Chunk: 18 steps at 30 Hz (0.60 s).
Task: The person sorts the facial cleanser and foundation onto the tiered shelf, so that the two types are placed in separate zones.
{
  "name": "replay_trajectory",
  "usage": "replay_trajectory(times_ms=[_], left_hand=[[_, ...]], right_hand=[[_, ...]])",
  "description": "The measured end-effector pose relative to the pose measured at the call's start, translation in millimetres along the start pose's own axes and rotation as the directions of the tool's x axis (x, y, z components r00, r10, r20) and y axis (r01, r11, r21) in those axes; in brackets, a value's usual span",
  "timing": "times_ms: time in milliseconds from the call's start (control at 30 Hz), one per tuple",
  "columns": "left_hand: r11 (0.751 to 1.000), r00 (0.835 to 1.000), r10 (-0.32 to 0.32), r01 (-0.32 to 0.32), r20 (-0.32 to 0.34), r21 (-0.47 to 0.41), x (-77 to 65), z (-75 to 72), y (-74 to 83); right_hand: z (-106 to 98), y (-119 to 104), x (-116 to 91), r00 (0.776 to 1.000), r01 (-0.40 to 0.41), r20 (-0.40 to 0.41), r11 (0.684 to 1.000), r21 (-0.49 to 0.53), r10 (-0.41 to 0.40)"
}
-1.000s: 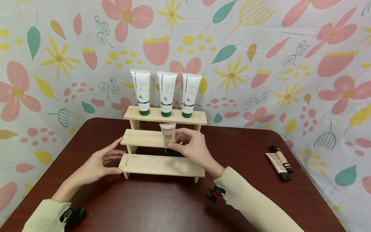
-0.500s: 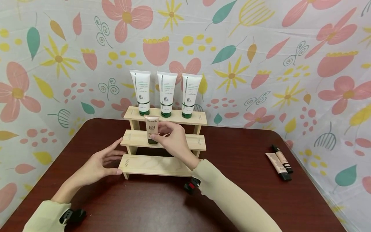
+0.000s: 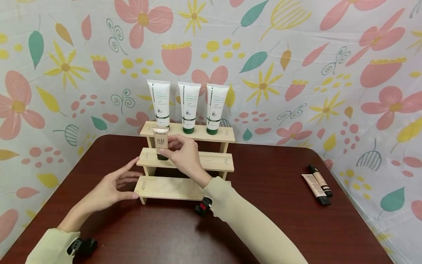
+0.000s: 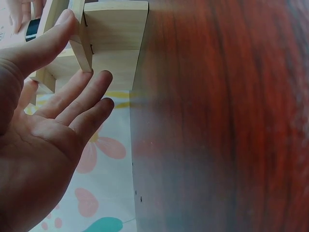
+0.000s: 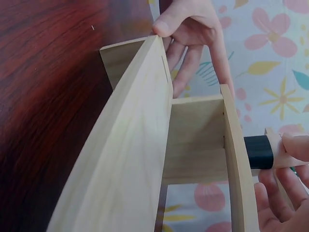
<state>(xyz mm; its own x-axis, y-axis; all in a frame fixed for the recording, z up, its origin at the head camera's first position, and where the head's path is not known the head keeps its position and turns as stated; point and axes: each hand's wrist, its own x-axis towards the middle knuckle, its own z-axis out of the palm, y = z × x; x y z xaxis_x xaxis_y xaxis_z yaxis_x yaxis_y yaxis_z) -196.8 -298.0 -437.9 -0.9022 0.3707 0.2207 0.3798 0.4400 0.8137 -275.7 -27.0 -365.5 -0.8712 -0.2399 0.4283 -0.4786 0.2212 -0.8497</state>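
My right hand [image 3: 186, 156] pinches a beige BB cream tube [image 3: 160, 140] between thumb and fingers. The tube is upright, cap down, at the left part of the middle tier of a pale wooden three-step stand [image 3: 174, 187]. In the right wrist view its black cap [image 5: 259, 152] lies against the tier's board. My left hand [image 3: 107, 189] rests at the stand's left end, thumb on the lowest tier and forefinger by the middle one. The left wrist view shows that hand's fingers [image 4: 87, 104] mostly straight. Three white tubes [image 3: 189, 106] with green caps stand on the top tier.
To the right on the dark red table [image 3: 263, 220], a beige tube [image 3: 315, 187] with a black cap lies beside a slimmer beige tube [image 3: 321, 179] with black ends. A flower-patterned cloth [image 3: 283, 91] hangs behind the table.
My right hand has carried the BB cream tube leftward, from in front of the stand's middle to the left part of the middle tier. The left hand has stayed in place.
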Motion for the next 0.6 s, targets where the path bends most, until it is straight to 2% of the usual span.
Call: replay_trajectory(times_ms=[267, 600], left_hand=[[1.000, 1.000, 0.013, -0.013, -0.004, -0.003, -1.2, -0.1, 0.1], [1.000, 1.000, 0.027, -0.027, -0.003, -0.007, 0.4, -0.1, -0.6]], right_hand=[[11.1, -4.8, -0.4, 0.999, 0.043, -0.008, 0.999, -0.019, -0.043], [12.2, -6.1, -0.5, 1.000, 0.009, -0.015, 0.999, -0.033, -0.009]])
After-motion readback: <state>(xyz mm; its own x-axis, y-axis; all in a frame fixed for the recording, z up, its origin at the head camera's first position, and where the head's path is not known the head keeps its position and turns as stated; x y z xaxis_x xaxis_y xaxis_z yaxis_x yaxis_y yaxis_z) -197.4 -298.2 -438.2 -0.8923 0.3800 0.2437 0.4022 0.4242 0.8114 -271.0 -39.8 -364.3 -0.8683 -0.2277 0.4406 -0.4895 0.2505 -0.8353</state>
